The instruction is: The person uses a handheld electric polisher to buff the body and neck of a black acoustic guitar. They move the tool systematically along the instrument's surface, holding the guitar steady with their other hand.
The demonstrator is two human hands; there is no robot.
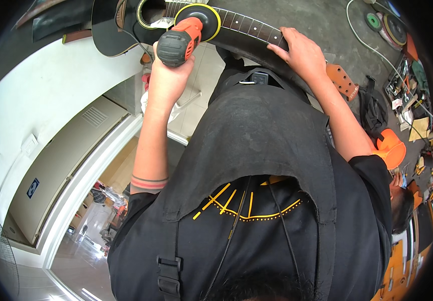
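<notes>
My left hand (171, 75) grips a red and black power polisher (178, 41). Its round black pad with a yellow rim (209, 23) is over the fretboard beside the soundhole (152, 13) of a black acoustic guitar (113, 34). Whether the pad touches the frets cannot be told. Across the far end of the guitar neck (248, 26) lies my right hand (301, 49), thumb on the near edge and fingers on the far edge. No strings show on the bare part of the fretboard. Beyond that hand is an orange-brown headstock (342, 81) with peg holes, its join to the neck hidden.
A dark work surface (321, 19) holds a white cable (370, 47), round discs (393, 28), scattered tools (408, 86) and a black strap or bag (372, 109). An orange object (391, 148) is by my right elbow. Another person's head (402, 207) shows at right; a white wall (73, 79) stands left.
</notes>
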